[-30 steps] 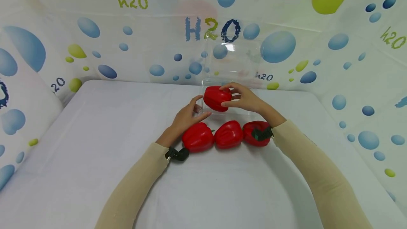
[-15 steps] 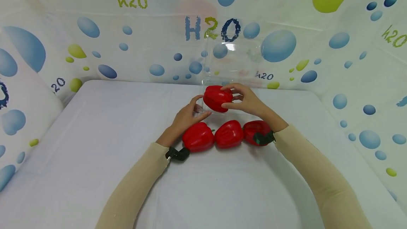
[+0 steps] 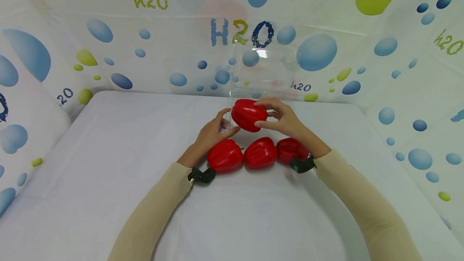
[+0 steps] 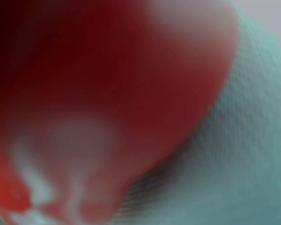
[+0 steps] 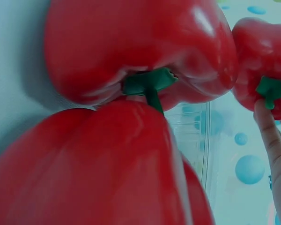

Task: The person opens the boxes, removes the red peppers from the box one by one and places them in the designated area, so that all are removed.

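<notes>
My right hand [image 3: 284, 120] grips a red bell pepper [image 3: 246, 114] by its stem end, fingers over the top and thumb below. In the right wrist view, a fingertip sits by the green stem [image 5: 270, 89] of this raised pepper. Behind and under it is a clear plastic container [image 3: 233, 94], its lid [image 3: 264, 69] standing up at the back. My left hand [image 3: 212, 132] holds the container's near left side, thumb stretched along the front. Fingertips are partly hidden. A blurred red pepper [image 4: 122, 84] fills most of the left wrist view.
In front of the container, three red bell peppers lie in a row: a left one [image 3: 225, 157], a middle one [image 3: 260, 153] and a right one [image 3: 290, 150]. The right wrist device [image 3: 303, 164] overlaps the right pepper. A patterned backdrop [image 3: 181, 43] rises behind the white table [image 3: 232, 220].
My right hand has moved slightly right and nearer to me, with the held pepper shifting and tilting a little. The left hand and the row of peppers have stayed put.
</notes>
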Tool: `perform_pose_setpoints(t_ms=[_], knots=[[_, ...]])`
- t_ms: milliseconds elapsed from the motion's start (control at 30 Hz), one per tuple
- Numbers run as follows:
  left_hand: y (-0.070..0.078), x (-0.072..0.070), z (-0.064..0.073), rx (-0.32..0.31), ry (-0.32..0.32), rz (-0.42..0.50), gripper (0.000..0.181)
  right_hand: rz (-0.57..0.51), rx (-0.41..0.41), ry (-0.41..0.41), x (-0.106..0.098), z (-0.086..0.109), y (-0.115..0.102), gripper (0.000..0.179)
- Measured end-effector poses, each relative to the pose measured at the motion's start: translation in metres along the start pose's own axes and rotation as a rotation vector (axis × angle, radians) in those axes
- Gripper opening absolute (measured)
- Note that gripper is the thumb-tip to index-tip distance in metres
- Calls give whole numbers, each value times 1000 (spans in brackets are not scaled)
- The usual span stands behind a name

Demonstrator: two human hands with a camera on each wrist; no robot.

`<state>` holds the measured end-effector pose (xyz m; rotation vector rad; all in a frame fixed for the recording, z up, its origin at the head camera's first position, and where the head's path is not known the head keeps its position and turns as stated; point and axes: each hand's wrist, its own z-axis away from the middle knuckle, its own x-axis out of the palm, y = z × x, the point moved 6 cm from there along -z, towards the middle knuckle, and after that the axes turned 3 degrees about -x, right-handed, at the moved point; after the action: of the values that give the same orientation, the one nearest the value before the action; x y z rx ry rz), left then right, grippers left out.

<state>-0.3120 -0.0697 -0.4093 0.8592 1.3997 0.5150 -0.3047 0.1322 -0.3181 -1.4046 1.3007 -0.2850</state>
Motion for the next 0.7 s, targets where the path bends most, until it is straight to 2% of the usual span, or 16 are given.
perform_pose_setpoints(t_ms=[200, 700], knots=[[1, -1, 0, 41, 9, -14, 77, -38, -39, -10, 2, 8, -4, 55], [1, -2, -1, 94, 26, -39, 73, -74, -55, -30, 7, 20, -3, 54]])
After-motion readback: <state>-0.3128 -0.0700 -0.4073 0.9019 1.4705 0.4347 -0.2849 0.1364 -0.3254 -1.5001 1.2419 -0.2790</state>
